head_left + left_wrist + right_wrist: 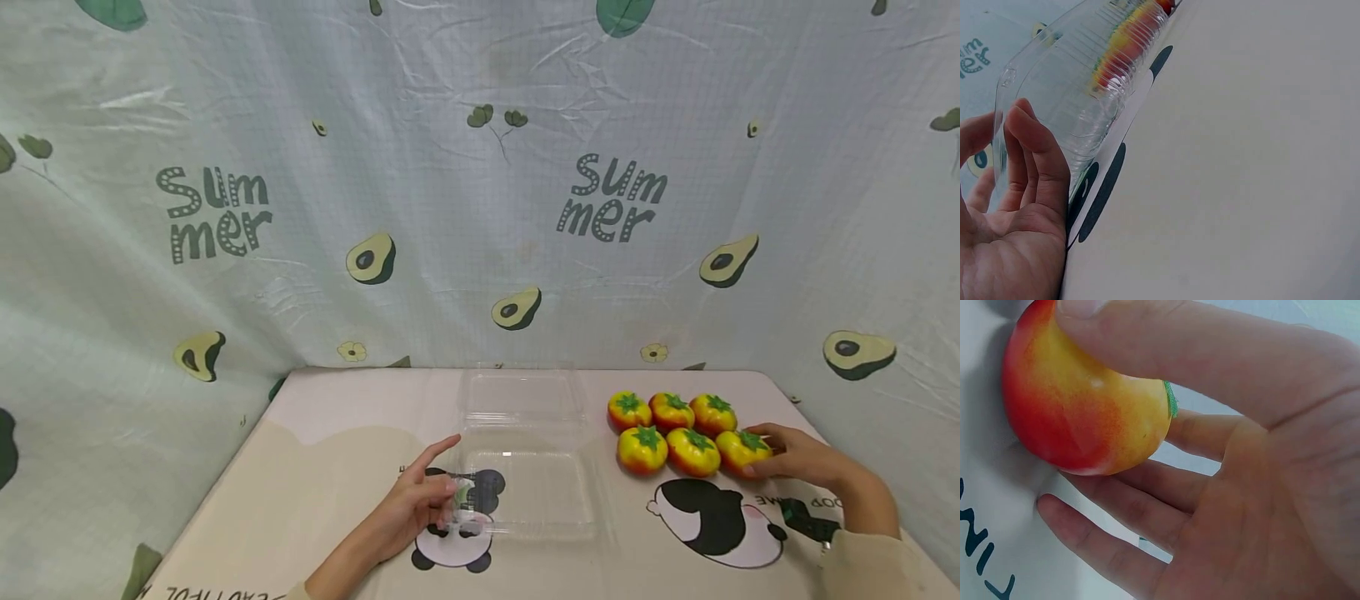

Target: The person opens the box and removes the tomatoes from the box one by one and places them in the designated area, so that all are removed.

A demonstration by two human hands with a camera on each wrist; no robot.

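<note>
An open clear plastic clamshell box (pixel 536 530) lies mid-table, its lid (pixel 521 396) folded back towards the wall. My left hand (pixel 408 504) is at the box's left edge. In the left wrist view, curled fingers hold the rim of the box (pixel 1054 81), while in the head view the index finger points out. To the right, several yellow-red persimmons (pixel 693 452) with green leaf tops sit in two rows. My right hand (pixel 813 462) grips the front-right persimmon (pixel 1085 419), thumb on one side and fingers on the other. It appears to rest on the table.
The light tablecloth (pixel 337 467) carries panda and cartoon-face prints. An avocado-patterned curtain (pixel 435 192) hangs behind the table and along both sides. A small black device (pixel 808 521) sits at the right wrist.
</note>
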